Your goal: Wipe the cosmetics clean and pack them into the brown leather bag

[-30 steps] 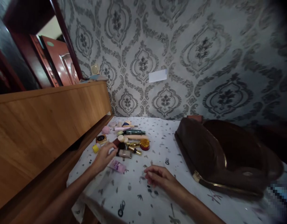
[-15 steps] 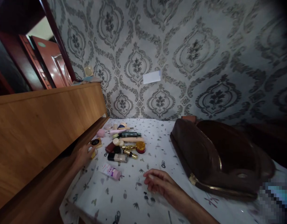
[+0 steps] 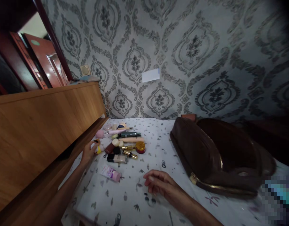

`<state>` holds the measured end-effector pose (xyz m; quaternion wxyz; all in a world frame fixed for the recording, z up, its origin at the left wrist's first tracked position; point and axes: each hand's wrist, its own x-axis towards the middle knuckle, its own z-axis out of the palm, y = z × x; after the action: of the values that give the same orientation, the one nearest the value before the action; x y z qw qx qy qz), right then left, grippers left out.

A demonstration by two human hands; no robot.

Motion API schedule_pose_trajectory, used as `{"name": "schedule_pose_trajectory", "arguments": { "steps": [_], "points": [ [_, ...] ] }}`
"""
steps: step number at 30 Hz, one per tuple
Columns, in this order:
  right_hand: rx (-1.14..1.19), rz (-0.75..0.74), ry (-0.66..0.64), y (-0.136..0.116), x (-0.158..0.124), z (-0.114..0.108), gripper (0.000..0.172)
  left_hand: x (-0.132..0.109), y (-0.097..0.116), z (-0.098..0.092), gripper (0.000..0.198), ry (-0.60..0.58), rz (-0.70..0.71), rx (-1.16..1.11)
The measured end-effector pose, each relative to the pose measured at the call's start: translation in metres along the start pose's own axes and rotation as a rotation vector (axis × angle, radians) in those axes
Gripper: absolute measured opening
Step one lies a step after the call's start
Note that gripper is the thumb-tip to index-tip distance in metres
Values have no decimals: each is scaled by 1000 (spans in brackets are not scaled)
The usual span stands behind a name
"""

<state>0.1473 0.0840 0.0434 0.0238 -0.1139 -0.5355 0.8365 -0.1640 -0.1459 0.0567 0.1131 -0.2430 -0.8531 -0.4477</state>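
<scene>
My left hand (image 3: 88, 152) is at the left edge of the cosmetics, its fingers closed around a small yellow-and-white item (image 3: 99, 149) whose kind I cannot make out. Just behind those fingertips lies a round dark-and-gold compact (image 3: 96, 142), partly covered. To the hand's right are a dark red item (image 3: 109, 147), a foundation bottle (image 3: 117, 158) with a black cap, and a gold tube (image 3: 130, 154). Nearer me lies a pink-capped cream tube (image 3: 110, 173). Loosely curved and holding nothing, my right hand (image 3: 162, 185) rests over the patterned cloth (image 3: 135, 194).
A big brown leather bag (image 3: 198, 153) with its zip undone stands on the right. Behind the front cosmetics lie a dark green tube (image 3: 130, 134), a gold-lidded jar (image 3: 140, 147) and a pink sponge (image 3: 99, 134). A wooden panel (image 3: 50, 116) borders the left side.
My left hand has moved slightly right and away from me, bringing the yellow-and-white item beside the dark red one. My right hand stays where it was. The view has shifted a little.
</scene>
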Motion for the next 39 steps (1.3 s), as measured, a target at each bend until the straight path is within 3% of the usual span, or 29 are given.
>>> {"name": "schedule_pose_trajectory", "arguments": {
  "steps": [7,13,22,27,33,39],
  "points": [
    [-8,3,-19,0,1,-2,44,11,-2,-7,38,12,4,74],
    [31,2,-38,-1,1,-4,41,4,6,-14,33,63,40,166],
    [91,18,-33,-5,-1,-4,36,-13,46,-14,30,115,253,181],
    [104,8,-41,-4,-1,-4,36,-42,90,18,24,-9,450,167],
    [125,7,-43,-4,-2,-4,36,-57,146,82,22,-274,656,235],
    [130,-15,-62,-2,-2,-5,37,-56,161,137,27,-407,660,328]
  ]
}}
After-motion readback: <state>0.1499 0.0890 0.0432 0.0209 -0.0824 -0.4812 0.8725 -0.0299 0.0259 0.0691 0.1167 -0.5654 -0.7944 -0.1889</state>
